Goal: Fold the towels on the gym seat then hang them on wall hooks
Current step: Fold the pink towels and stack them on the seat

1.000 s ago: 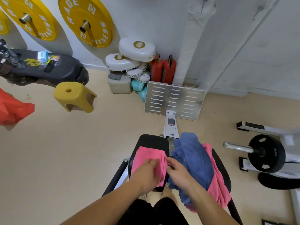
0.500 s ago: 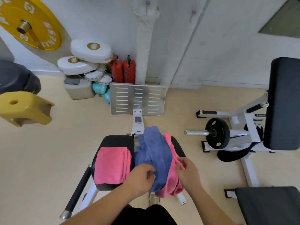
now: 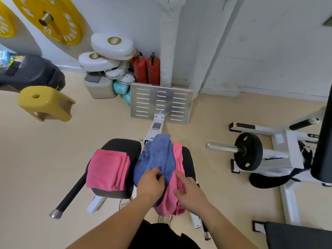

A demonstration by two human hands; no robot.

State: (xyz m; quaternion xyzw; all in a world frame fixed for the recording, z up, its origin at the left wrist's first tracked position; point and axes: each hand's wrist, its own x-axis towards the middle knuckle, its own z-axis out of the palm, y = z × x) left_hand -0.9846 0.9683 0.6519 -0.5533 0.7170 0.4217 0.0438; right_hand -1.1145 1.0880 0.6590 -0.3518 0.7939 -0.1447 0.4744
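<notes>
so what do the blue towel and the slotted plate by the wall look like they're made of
Blue towel: soft, matte cloth, perhaps microfibre or terry; it bunches into limp folds.
Slotted plate: bare metal, probably brushed aluminium or steel; pale silver sheen, crisp cut slots.

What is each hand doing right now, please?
Left hand: closed, pinching the blue towel.
Right hand: open, fingers resting on the crumpled pink towel, not gripping it.

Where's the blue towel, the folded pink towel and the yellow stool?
blue towel (image 3: 159,155): head view, middle of the crumpled cloth.
folded pink towel (image 3: 107,169): head view, its flat top.
yellow stool (image 3: 43,101): head view, its top.
</notes>
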